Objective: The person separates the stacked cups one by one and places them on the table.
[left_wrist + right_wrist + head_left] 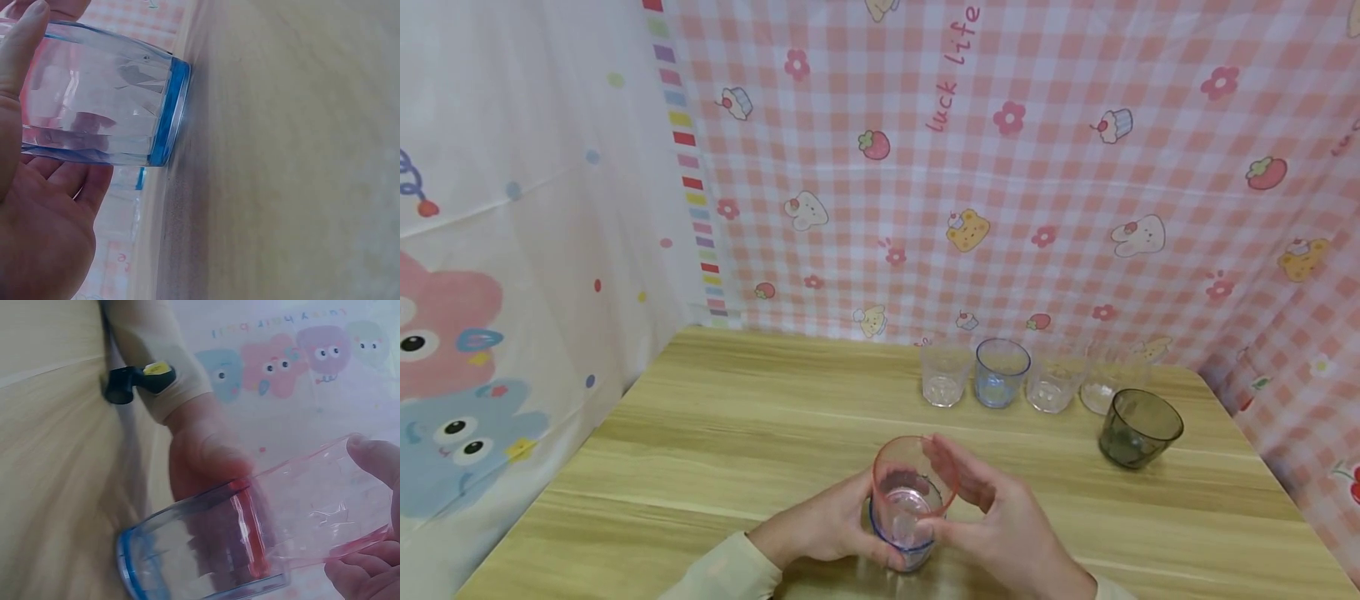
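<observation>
A clear glass with a blue rim and base (913, 557) stands close on the wooden table, and my left hand (838, 521) grips it from the side. Its thick blue base (170, 112) shows in the left wrist view. A pink glass (337, 500) sits with its lower end inside the blue-rimmed glass, its upper part rising well above that rim. My right hand (1003, 521) holds the pink glass, thumb on the near side and fingers on the far side. The two glasses lean slightly in the head view.
Along the back of the table (715, 417) stand a clear glass (943, 387), a blue-tinted glass (1000, 387) and two more clear ones. A smoky dark glass (1138, 433) is in front of them at the right. Patterned cloth (850, 192) hangs behind and at both sides.
</observation>
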